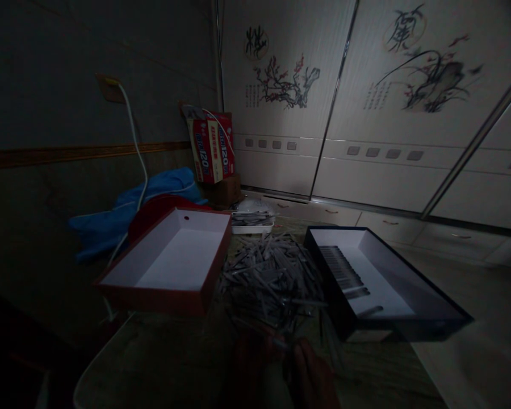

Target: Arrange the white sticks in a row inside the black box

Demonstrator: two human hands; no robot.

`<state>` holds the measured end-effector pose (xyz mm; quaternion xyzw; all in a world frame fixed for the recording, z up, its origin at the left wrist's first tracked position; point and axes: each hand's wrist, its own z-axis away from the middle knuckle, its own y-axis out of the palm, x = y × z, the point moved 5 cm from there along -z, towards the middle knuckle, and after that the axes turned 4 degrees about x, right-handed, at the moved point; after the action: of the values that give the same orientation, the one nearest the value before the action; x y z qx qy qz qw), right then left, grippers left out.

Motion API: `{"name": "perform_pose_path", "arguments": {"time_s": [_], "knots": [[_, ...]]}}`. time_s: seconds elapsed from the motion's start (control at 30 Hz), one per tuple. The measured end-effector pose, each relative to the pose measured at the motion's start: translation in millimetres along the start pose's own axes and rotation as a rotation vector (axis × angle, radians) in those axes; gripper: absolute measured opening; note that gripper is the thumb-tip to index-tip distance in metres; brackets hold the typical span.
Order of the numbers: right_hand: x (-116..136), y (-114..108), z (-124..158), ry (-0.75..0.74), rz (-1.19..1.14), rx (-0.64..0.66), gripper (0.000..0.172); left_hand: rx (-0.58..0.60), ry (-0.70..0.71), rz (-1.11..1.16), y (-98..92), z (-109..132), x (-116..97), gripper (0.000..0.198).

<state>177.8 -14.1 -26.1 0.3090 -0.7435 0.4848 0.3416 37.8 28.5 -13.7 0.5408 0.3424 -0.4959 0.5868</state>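
Low in the frame and very dark, my left hand [251,355] and my right hand [310,369] are close together in front of a pile of slim grey sticks [272,272]. The fingers of both hands are curled. Between them shows part of a slim pale stick [280,343], its ends lost in shadow. A dark blue box lid or tray [409,272] stands to the right, with a row of similar dark sticks [343,267] along its left side and one stick [370,311] lying apart. To the left is an orange-red tray [153,298] with a bare white inside.
Behind the pile stands a white tray [251,229] with more sticks. The table [153,363] has a rounded left corner. A white cable [132,125] hangs from a wall socket beside blue cloth [162,184]. Red cartons [213,147] and sliding cabinet doors [281,165] are at the back.
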Motion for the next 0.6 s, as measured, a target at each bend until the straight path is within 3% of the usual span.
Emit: {"name": "perform_pose_path", "arguments": {"time_s": [0.2,0.37,0.47,0.6], "knots": [[5.2,2.9,0.3,0.058,-0.024,0.004,0.042,-0.025,-0.008,0.031,-0.2,1.0,-3.5,0.029],[1.9,-4.2,-1.0,-0.099,0.012,0.087,0.045,0.042,0.002,-0.033,0.2,1.2,1.2,0.031],[1.6,-7.8,4.7,-0.137,0.054,0.022,0.049,0.014,-0.004,-0.044,-1.7,1.0,0.8,0.029],[9.6,-5.1,8.5,-0.06,0.045,-0.024,0.049,-0.046,-0.027,-0.027,-1.0,1.7,-7.0,0.03]]}}
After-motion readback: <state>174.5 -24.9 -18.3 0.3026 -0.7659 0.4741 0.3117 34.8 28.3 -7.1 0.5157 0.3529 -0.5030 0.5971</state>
